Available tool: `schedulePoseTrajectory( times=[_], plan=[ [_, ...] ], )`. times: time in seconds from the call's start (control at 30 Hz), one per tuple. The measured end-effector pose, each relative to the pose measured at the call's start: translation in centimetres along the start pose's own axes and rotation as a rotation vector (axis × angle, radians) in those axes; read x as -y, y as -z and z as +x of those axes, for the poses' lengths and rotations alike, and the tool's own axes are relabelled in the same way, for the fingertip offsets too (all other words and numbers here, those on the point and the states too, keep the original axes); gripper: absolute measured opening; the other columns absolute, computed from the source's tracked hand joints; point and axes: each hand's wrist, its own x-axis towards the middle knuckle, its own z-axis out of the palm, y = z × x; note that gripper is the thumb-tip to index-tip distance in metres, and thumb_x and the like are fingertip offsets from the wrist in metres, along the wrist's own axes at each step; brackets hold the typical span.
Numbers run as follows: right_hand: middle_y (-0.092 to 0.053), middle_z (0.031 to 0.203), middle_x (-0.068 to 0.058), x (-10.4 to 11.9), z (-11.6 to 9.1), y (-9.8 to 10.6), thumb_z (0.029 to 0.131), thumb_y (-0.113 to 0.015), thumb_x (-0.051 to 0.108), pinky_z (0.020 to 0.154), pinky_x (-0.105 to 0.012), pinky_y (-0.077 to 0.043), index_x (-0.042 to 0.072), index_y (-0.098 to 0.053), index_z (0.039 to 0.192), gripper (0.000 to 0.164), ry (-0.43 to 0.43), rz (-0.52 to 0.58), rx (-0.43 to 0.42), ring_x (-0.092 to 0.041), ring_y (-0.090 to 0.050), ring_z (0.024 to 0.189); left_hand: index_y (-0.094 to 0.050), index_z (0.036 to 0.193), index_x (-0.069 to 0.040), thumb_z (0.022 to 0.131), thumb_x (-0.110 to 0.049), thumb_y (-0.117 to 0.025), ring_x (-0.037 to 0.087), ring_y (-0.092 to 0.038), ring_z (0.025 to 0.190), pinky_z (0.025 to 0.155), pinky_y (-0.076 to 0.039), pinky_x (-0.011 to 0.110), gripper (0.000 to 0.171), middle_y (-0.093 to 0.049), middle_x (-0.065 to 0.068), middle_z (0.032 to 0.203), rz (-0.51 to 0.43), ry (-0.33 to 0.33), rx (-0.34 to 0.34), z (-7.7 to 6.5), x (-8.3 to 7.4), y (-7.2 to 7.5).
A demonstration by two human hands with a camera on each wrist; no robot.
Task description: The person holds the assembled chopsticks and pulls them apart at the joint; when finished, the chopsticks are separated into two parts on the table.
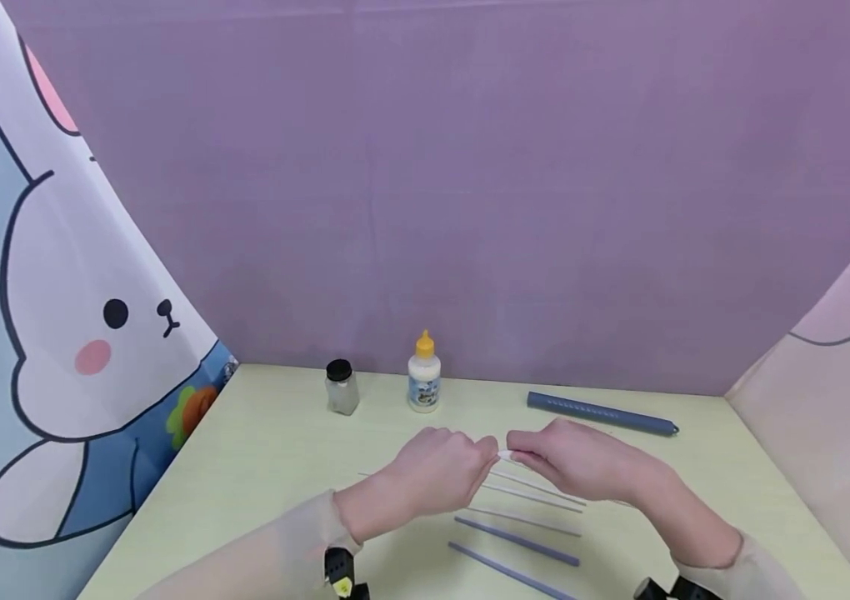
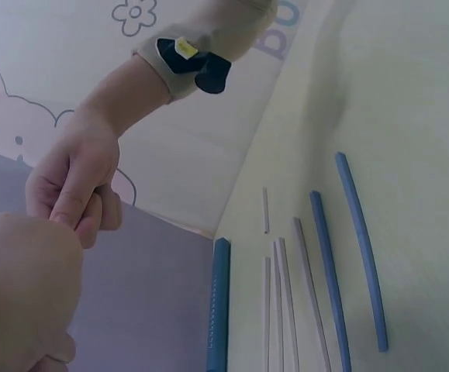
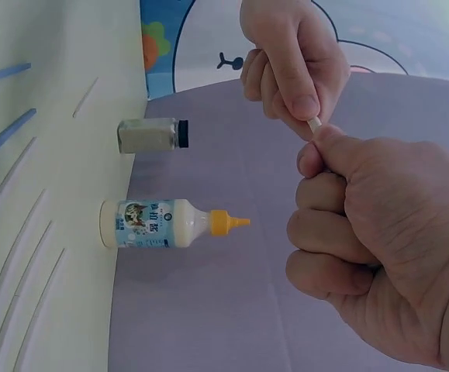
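Note:
Above the table, my left hand (image 1: 436,471) and my right hand (image 1: 582,458) meet fingertip to fingertip. Between them they pinch a small white strip (image 3: 315,124), one end in each hand; most of it is hidden by the fingers. The other fingers of both hands are curled in. Below on the table lie several thin white strips (image 1: 533,498) and two thicker blue strips (image 1: 518,542), roughly side by side. In the left wrist view the blue strips (image 2: 364,256) look straight-edged and slightly bent.
At the back of the pale table (image 1: 275,450) stand a clear jar (image 1: 342,393) with a black lid and a white glue bottle (image 1: 423,383) with a yellow nozzle. A dark blue rod (image 1: 601,413) lies at the back right. Purple cloth (image 1: 470,208) hangs behind the table.

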Motion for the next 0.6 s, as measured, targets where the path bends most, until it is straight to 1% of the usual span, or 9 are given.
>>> schedulePoseTrajectory(
  times=[0.1, 0.2, 0.37, 0.43, 0.6],
  plan=[
    [-0.027, 0.068, 0.021, 0.04, -0.07, -0.05, 0.114, -0.052, 0.024, 0.054, -0.012, -0.027, 0.02, -0.049, 0.085, 0.029, 0.016, 0.029, 0.018, 0.011, -0.025, 0.058, -0.056, 0.084, -0.018, 0.108, -0.025, -0.055, 0.005, -0.032, 0.045, 0.041, -0.027, 0.022, 0.025, -0.035, -0.011, 0.056, 0.006, -0.023, 0.02, -0.19, 0.13, 0.02],
    [-0.027, 0.067, 0.021, 0.05, -0.21, -0.04, 0.114, -0.051, 0.024, 0.053, -0.012, -0.027, 0.02, -0.049, 0.084, 0.03, 0.014, 0.051, 0.022, 0.012, -0.024, 0.057, -0.055, 0.084, -0.018, 0.108, -0.025, -0.056, 0.006, -0.033, 0.044, 0.041, -0.026, 0.023, 0.024, -0.037, -0.011, 0.056, 0.018, -0.034, 0.003, -0.28, 0.05, -0.01],
    [-0.027, 0.068, 0.021, 0.17, -0.35, -0.01, 0.113, -0.053, 0.021, 0.054, -0.011, -0.027, 0.022, -0.047, 0.084, 0.029, 0.011, 0.055, 0.022, 0.012, -0.023, 0.058, -0.055, 0.084, -0.018, 0.107, -0.025, -0.058, 0.007, -0.033, 0.044, 0.04, -0.026, 0.023, 0.025, -0.04, -0.01, 0.055, 0.039, -0.019, -0.013, -0.35, -0.22, -0.01],
    [-0.025, 0.069, 0.021, 0.29, -0.47, -0.04, 0.112, -0.054, 0.019, 0.054, -0.011, -0.026, 0.022, -0.047, 0.084, 0.029, 0.012, 0.057, 0.024, 0.011, -0.022, 0.058, -0.055, 0.083, -0.018, 0.107, -0.025, -0.059, 0.007, -0.032, 0.044, 0.04, -0.025, 0.022, 0.025, -0.038, -0.011, 0.055, 0.039, -0.023, -0.015, -0.49, -0.36, 0.03],
    [-0.024, 0.069, 0.021, 0.66, -0.61, -0.2, 0.113, -0.053, 0.021, 0.054, -0.01, -0.026, 0.021, -0.047, 0.085, 0.029, 0.024, 0.056, 0.016, 0.012, -0.022, 0.059, -0.054, 0.083, -0.018, 0.107, -0.025, -0.06, 0.005, -0.029, 0.043, 0.04, -0.022, 0.021, 0.025, -0.035, -0.012, 0.055, 0.039, -0.042, -0.019, -0.91, -0.45, -0.05]
  ],
)
